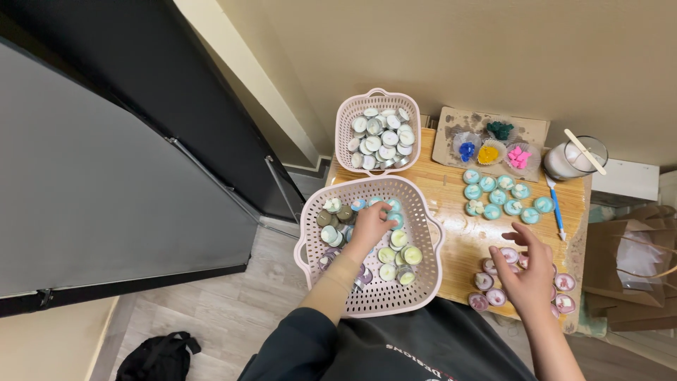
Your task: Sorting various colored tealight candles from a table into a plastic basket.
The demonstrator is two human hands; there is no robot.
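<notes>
Wooden worktop (458, 240), beige wall behind. Left hand (370, 224) in large pink basket (423, 282), fingers closing on blue tealight (390, 207). Right hand (529, 271) spread, empty, over pink tealights (486, 282). Picking step; next likely needs clean lift.

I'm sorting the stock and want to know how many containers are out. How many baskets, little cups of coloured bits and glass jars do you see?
Pink baskets: 2, the small one and the large one
Little cups of coloured bits: 3
Glass jar: 1
Total: 6
</notes>
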